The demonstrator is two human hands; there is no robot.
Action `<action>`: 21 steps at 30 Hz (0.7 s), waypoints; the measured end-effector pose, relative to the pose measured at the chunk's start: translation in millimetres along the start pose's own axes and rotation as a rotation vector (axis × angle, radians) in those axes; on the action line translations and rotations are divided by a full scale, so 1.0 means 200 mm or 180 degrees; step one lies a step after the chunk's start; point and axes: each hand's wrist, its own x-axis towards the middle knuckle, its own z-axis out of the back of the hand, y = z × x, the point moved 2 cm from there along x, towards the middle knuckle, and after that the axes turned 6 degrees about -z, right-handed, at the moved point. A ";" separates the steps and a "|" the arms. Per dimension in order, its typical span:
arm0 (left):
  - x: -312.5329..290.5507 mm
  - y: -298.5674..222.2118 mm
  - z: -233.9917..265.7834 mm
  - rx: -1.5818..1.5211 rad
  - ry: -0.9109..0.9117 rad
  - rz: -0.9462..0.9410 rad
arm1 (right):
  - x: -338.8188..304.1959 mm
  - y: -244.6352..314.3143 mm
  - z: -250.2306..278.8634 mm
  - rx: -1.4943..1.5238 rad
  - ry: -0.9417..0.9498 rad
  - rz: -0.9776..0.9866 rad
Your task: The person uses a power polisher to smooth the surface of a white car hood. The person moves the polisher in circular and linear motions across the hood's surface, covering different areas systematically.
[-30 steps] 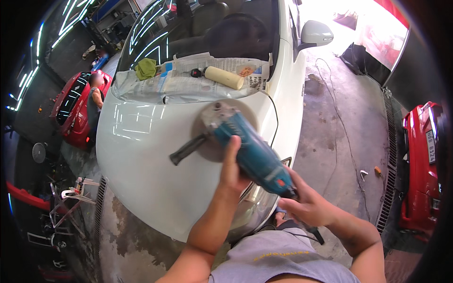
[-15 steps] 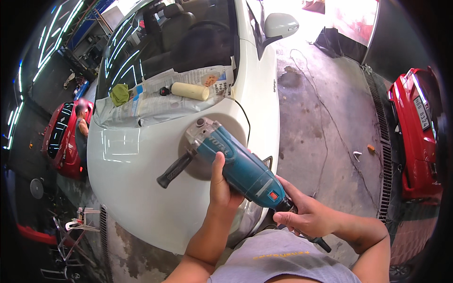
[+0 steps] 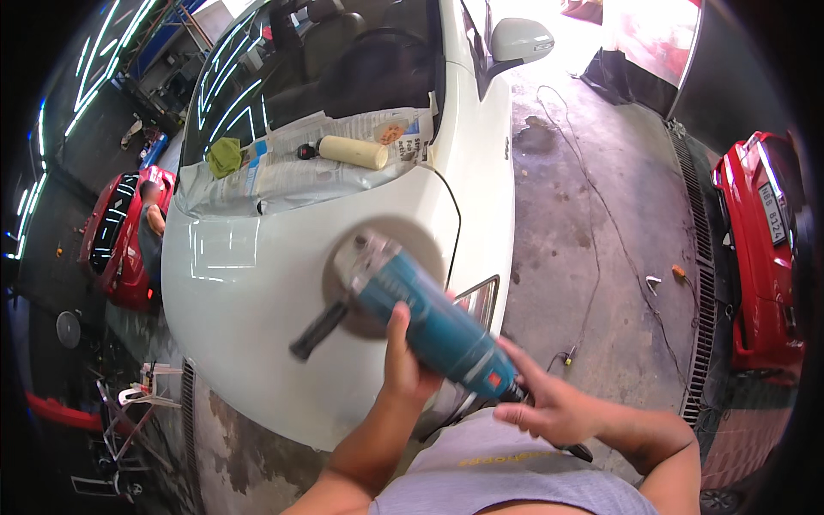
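Observation:
Both my hands are on a teal rotary polisher [image 3: 438,322] over the hood of a white car [image 3: 232,343]. Its round pad [image 3: 336,273] lies against the hood, blurred, mostly hidden beneath the metal head. My left hand [image 3: 407,360] wraps the middle of the body from below, thumb up along its side. The rear end by the red switch is in my right hand [image 3: 549,399], close to the cord. A black side handle [image 3: 318,330] sticks out to the left, with no hand on it.
Newspaper [image 3: 283,176] covers the base of the windshield, holding a cream bottle [image 3: 354,152] and a green cloth [image 3: 225,157]. A cord [image 3: 592,184] trails over the floor at right. Red cars [image 3: 764,257] stand on both sides. Another person [image 3: 150,232] stands at far left.
Relative to the hood, the polisher has shifted a little nearer me and to the left, and now looks blurred. Both hands keep their hold. The view has shifted slightly.

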 end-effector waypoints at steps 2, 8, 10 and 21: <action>-0.13 0.01 0.02 -0.0015 -0.0124 -0.0133 | -0.01 -0.07 -0.02 -0.0337 0.0100 0.0250; 0.11 0.01 -0.03 -0.0013 0.0104 -0.0048 | 0.05 0.03 0.11 0.0417 0.0073 -0.0145; 0.26 0.00 -0.09 -0.0032 0.0319 -0.0036 | 0.09 0.07 0.14 0.0584 -0.0050 -0.0111; 0.27 -0.32 0.09 0.0179 -0.0076 -0.0213 | 0.52 0.19 -0.08 0.0945 0.0029 -0.0138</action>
